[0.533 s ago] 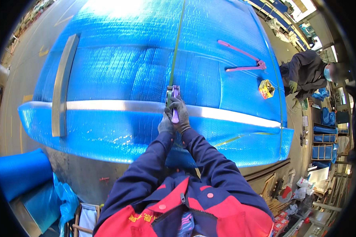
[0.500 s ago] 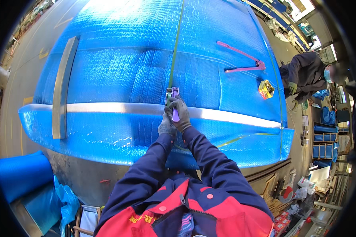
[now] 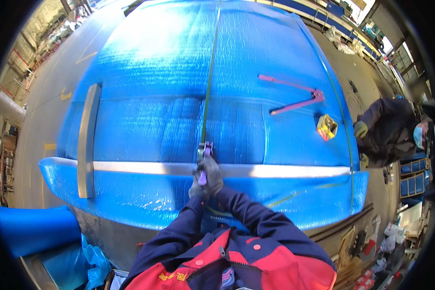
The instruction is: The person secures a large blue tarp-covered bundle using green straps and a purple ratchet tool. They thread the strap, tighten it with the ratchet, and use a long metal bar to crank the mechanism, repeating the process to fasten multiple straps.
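Observation:
A green strap [image 3: 210,77] runs lengthwise over a large load wrapped in blue bubble film [image 3: 164,125]. At its near end sits a strap tensioner [image 3: 207,149] with a purple handle. My right hand [image 3: 212,180], in a grey glove, is closed around that handle. Close against it on the left, my left hand [image 3: 196,188] is gloved too and grips the tensioner's lower part; its fingers are partly hidden behind the tool and the right hand. Both hands are just over the pale strip [image 3: 285,171] along the load's near edge.
A pink long-handled tool [image 3: 319,95] lies spread on the film, near a yellow-and-red open container [image 3: 326,126]. A long bar [image 3: 87,140] rests across the left side. At right, a co-worker [image 3: 389,130] bends beside the load. Blue rolled material [image 3: 38,229] stands at lower left.
The whole view has shifted, so the load sits lower in the picture. Both my hands remain on the tensioner. The co-worker's gloved hands stay near the load's right edge.

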A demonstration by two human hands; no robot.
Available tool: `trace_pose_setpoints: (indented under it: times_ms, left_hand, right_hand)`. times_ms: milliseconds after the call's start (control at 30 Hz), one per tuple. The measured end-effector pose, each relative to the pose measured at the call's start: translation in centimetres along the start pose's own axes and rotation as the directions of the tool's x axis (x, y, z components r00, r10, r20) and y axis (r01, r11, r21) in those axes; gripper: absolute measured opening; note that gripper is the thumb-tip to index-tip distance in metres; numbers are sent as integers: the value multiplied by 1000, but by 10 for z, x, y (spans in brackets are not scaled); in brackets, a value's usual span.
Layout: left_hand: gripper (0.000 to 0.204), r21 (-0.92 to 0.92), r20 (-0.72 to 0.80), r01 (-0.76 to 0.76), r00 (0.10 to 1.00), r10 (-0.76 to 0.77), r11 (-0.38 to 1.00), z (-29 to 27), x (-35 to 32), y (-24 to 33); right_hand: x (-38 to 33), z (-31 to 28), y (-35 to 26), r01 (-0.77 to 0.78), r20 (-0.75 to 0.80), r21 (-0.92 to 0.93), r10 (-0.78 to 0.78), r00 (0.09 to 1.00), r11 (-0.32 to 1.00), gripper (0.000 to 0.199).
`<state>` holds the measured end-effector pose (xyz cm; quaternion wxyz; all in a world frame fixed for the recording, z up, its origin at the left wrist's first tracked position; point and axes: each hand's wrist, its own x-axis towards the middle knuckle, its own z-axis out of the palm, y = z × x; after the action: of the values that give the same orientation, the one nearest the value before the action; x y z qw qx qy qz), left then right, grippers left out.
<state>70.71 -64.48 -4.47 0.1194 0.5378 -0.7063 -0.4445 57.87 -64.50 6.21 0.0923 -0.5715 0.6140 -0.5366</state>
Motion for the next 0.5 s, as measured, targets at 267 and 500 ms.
trace_pose_setpoints:
  times_ms: [267,500]
  left_hand:
    - [60,149,252,12,967,-49,989,6,14,-13]
    - [78,406,114,91,982,-150,909,28,30,-108]
  right_hand:
    - [1,-7,13,-42,259,-143,79,963,989,31]
    - [22,-8,11,-218,184,-34,221,958,975,27]
